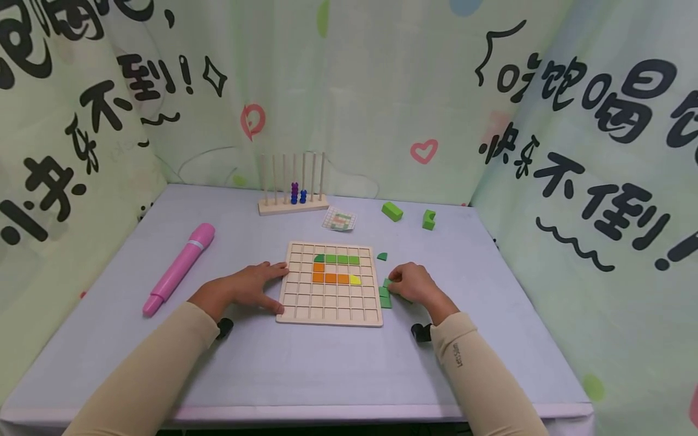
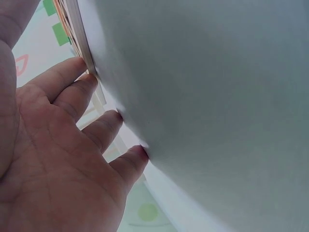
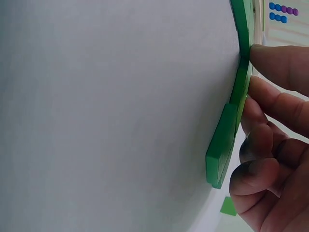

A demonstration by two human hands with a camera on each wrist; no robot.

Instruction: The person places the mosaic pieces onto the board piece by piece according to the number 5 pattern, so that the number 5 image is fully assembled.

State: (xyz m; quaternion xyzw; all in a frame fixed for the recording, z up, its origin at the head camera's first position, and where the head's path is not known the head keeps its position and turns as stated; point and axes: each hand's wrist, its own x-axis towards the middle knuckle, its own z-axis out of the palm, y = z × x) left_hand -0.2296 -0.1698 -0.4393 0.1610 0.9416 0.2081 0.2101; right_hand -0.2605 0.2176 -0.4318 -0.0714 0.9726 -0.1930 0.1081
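Left hand flat and open, steadying the grid board. Right hand pinching green tiles on the desk. Best lifted one at a time, board held firm.

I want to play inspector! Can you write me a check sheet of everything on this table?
Surface: pale lilac table, flat.
Job's things: wooden grid board holding green, orange and yellow tiles; flat green tiles beside its right edge.
Clutter: pink pen-shaped toy, peg rack with beads, pattern card, two green blocks, small green piece.
Hands: left hand rests open against the board's left edge; right hand touches the green tiles.
Cables: nothing seen.
Surroundings: printed cloth backdrop on three sides.
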